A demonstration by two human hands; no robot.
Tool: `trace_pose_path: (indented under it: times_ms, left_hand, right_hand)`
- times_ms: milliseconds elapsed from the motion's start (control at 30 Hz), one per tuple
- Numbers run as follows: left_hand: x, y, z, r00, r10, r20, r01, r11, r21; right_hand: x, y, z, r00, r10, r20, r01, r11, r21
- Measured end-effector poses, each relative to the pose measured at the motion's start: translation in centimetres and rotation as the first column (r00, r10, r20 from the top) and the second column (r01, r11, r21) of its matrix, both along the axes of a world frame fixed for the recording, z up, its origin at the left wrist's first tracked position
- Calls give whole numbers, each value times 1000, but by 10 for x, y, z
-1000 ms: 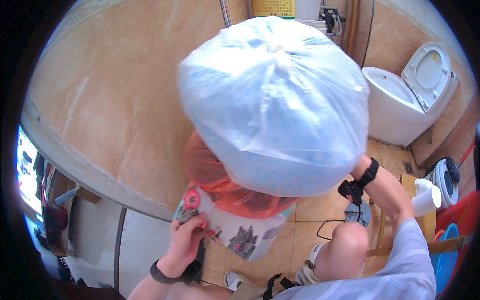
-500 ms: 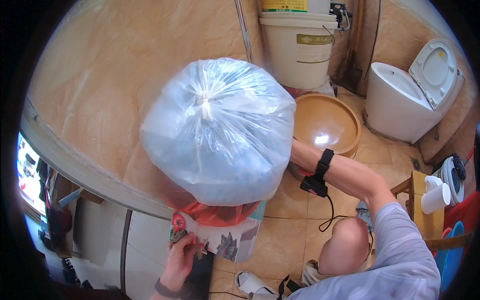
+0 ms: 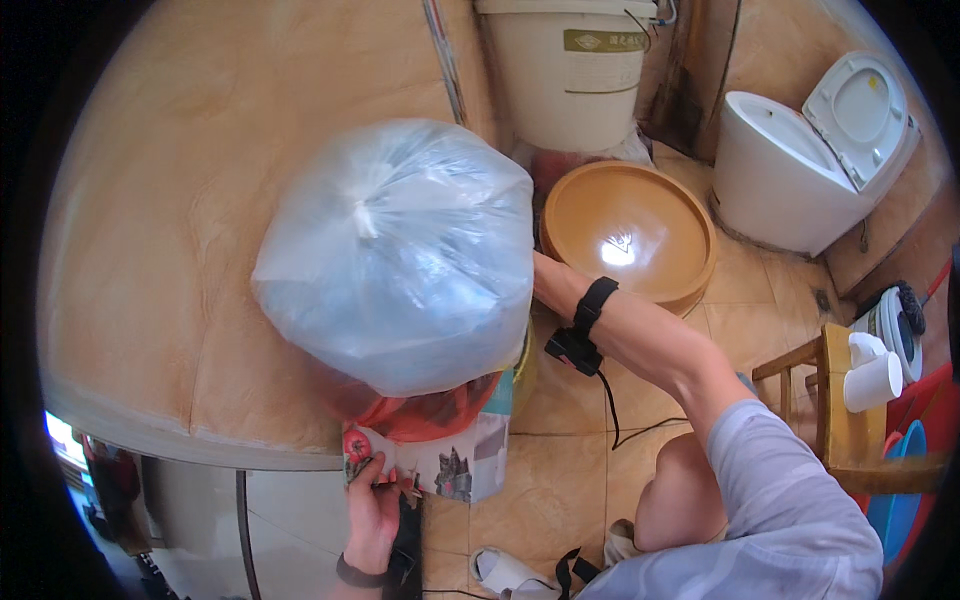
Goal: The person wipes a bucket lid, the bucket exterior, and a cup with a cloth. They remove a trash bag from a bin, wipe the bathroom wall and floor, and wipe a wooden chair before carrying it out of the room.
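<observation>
A big, full, translucent white plastic bag (image 3: pixel 400 260), knotted at the top, sits in the mouth of a printed bag (image 3: pixel 465 465) with an orange liner (image 3: pixel 430 415). My left hand (image 3: pixel 372 505) pinches the printed bag's near rim from below. My right forearm (image 3: pixel 640 335), with a black wrist strap, reaches to the plastic bag's right side. The right hand's fingers are hidden behind the plastic bag it carries.
A brown round basin (image 3: pixel 628 235) lies on the tiled floor, with a white bucket (image 3: pixel 570 70) behind it and a white toilet (image 3: pixel 800 170) at the right. A wooden stool (image 3: pixel 850 420) holds a white cup (image 3: pixel 872 380). A beige counter (image 3: pixel 150 250) fills the left.
The plastic bag has come down from close to the camera onto the orange-lined printed bag. My right arm lowered with it, and my left hand stayed on the printed bag's rim.
</observation>
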State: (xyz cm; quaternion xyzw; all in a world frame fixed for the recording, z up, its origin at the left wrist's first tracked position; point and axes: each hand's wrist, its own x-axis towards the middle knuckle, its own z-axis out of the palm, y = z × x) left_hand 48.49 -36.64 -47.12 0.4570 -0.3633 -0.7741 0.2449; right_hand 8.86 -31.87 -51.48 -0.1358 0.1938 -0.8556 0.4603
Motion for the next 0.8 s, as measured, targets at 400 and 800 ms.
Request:
trace_pose_path:
  times_ms: [400, 800]
  left_hand:
    - [13, -10, -5, 980, -201, -12, 200, 979, -27]
    - [80, 10, 60, 757, -568, 324, 626, 773, -106]
  right_hand:
    - [-16, 17, -45, 947, -138, -289, 281, 791, 543]
    - [67, 192, 61, 962, 50, -267, 125, 790, 600]
